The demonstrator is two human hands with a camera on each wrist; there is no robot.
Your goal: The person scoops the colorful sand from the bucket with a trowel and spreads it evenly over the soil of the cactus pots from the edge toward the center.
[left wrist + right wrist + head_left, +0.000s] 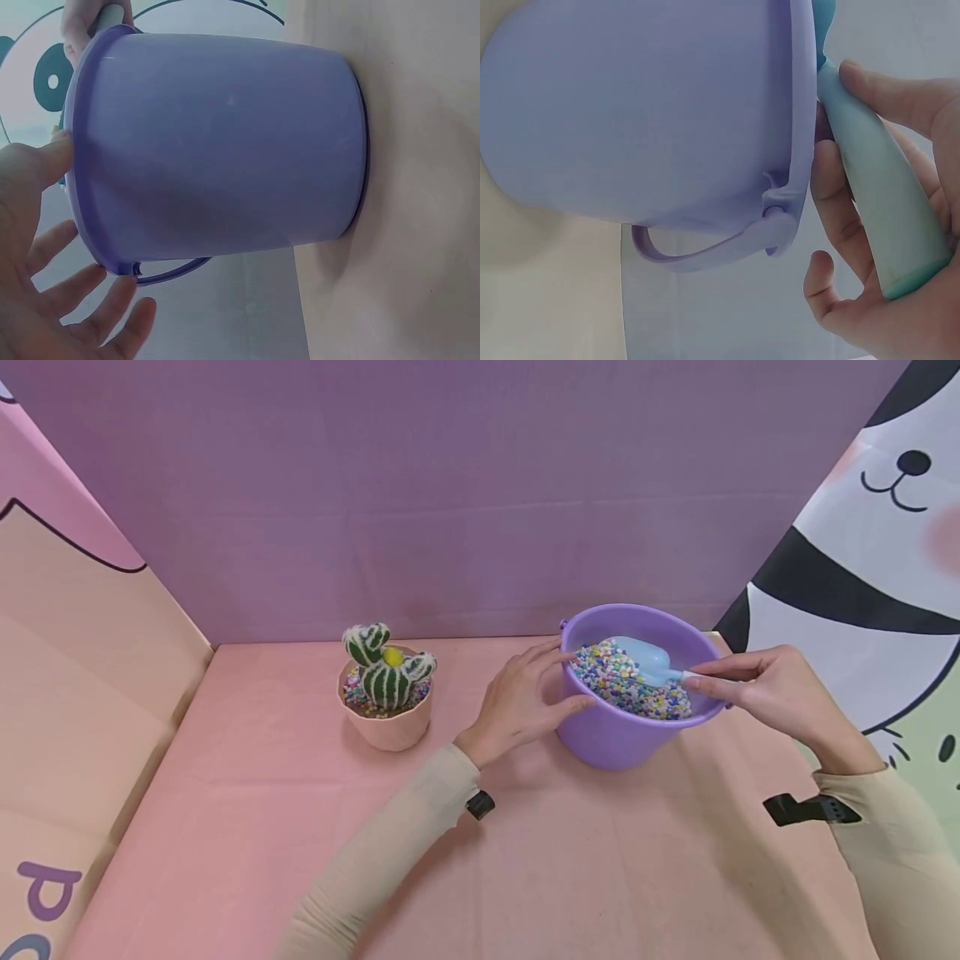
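A purple bucket (617, 739) stands upright on the table, with many small multicoloured beads (600, 675) inside. At its left rim, my left hand (517, 697) rests its spread fingers and thumb against the edge; the left wrist view shows the thumb (56, 156) touching the rim. My right hand (776, 693) holds a light blue scoop (643, 658) by its handle (885, 187), over the right rim. The scoop's bowl lies inside the bucket on the beads, tilted, with its far end near the back wall. In the right wrist view, thumb and fingers close around the handle.
To the left stands a pink pot (392, 733) with a green and white knitted-looking cactus (386, 683) and similar beads around it. The bucket's handle (697, 259) hangs at the back. A purple backdrop (450, 527) rises behind the pink table covering (525, 860).
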